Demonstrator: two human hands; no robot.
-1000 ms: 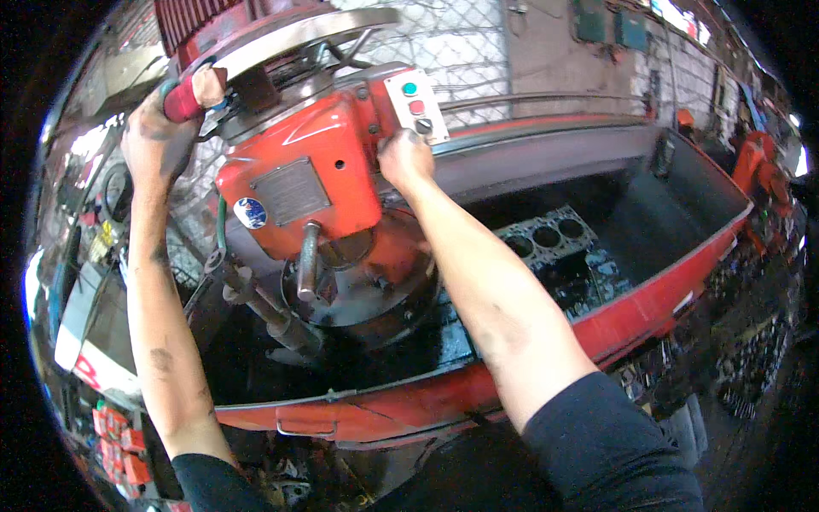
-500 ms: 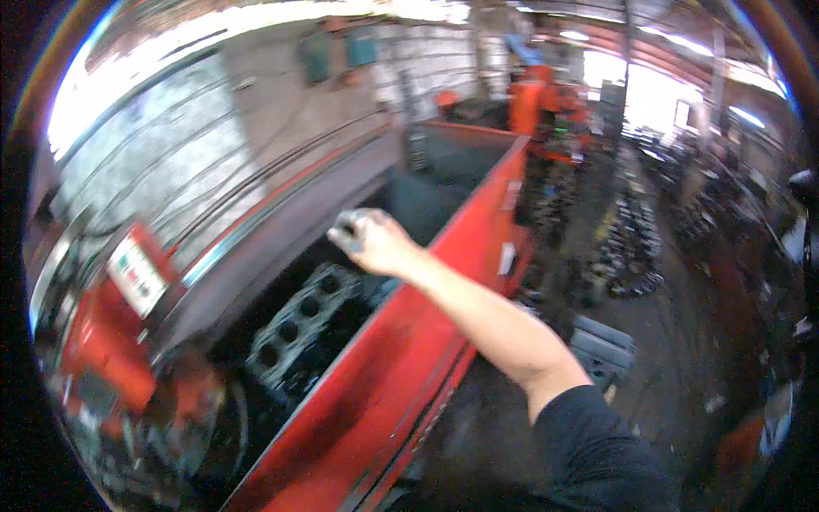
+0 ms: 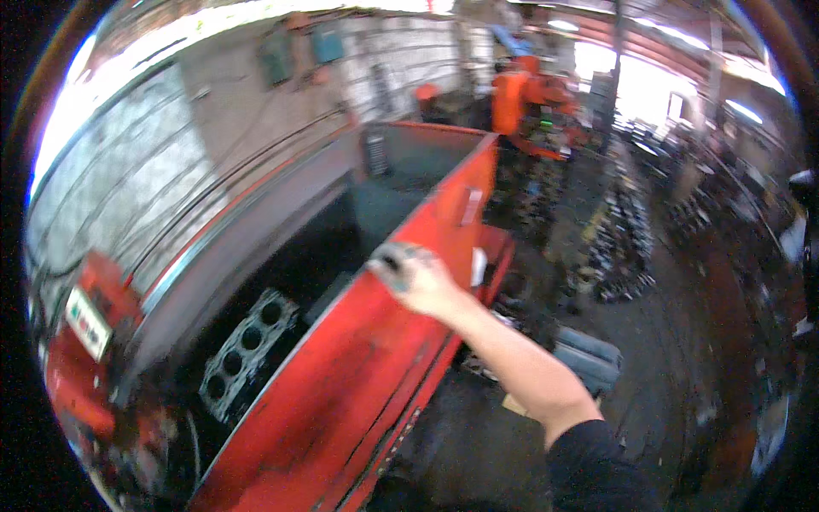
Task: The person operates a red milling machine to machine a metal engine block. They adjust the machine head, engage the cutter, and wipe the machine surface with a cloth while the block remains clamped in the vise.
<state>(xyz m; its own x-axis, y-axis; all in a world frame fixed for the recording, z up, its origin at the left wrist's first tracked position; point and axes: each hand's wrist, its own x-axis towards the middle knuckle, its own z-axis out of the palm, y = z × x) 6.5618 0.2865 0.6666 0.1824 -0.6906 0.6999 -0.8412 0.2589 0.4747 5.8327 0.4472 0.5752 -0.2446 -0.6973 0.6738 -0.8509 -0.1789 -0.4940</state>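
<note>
Observed long open-topped red trough [image 3: 341, 375], running from near left to far centre. Recorded inside, toward the near left: engine block [image 3: 241, 351], grey, with four round bores in a row, lying low and well apart from the far end. Noted also inside, at the far end: dark ridged piece [image 3: 376, 152], upright against the wall. Found right hand [image 3: 415, 280] at the trough's right-hand side, overlapping the upper edge in view. Appears partly curled, blurred; cannot tell whether clamped on the edge or merely above it. Cannot tell state of left hand, out of view. Located left of the engine block: red machine [image 3: 78, 388] bearing pale control panel [image 3: 88, 324]. Logged right of the trough, on the floor [image 3: 682, 367]: grey boxy block [image 3: 589, 357].
</note>
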